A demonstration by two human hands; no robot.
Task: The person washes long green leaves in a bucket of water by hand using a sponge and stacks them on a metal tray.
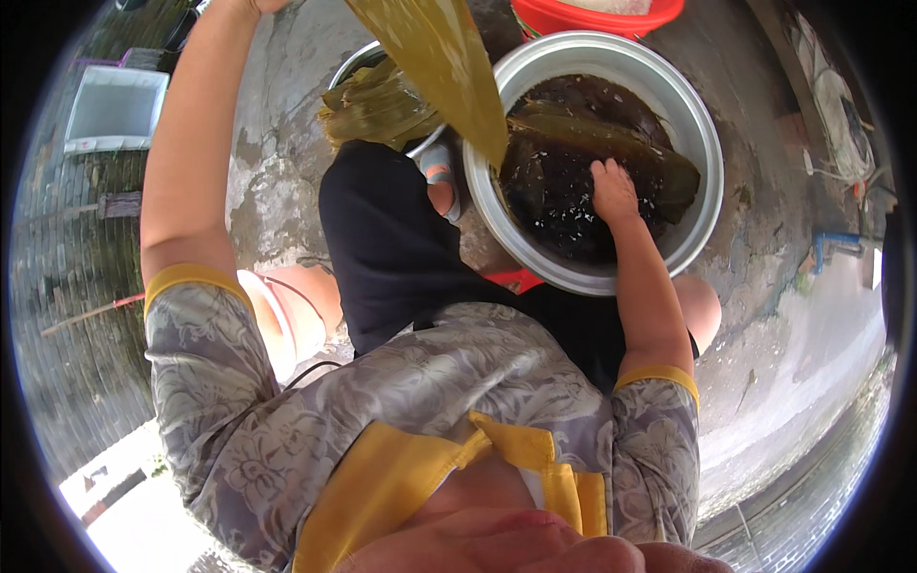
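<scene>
My left arm is raised, and only the edge of my left hand (268,4) shows at the top rim. A broad wet olive-green leaf (437,64), like a bamboo leaf, hangs from the top; its upper end and any grip on it are out of view. Its lower tip reaches over the rim of a large metal basin (481,188). Inside the basin, my right hand (616,193) reaches down at the surface of dark liquid (559,204), close to a submerged leaf (645,157). Its fingers are partly hidden. More leaves (380,107) lie bunched over a smaller metal basin (347,63).
A red plastic basin (602,20) with white grains (609,4) stands beyond the large basin. At my left are a pale bucket (304,308) and a white plastic crate (114,107). My slippered foot (440,183) rests between the basins on wet concrete (261,179).
</scene>
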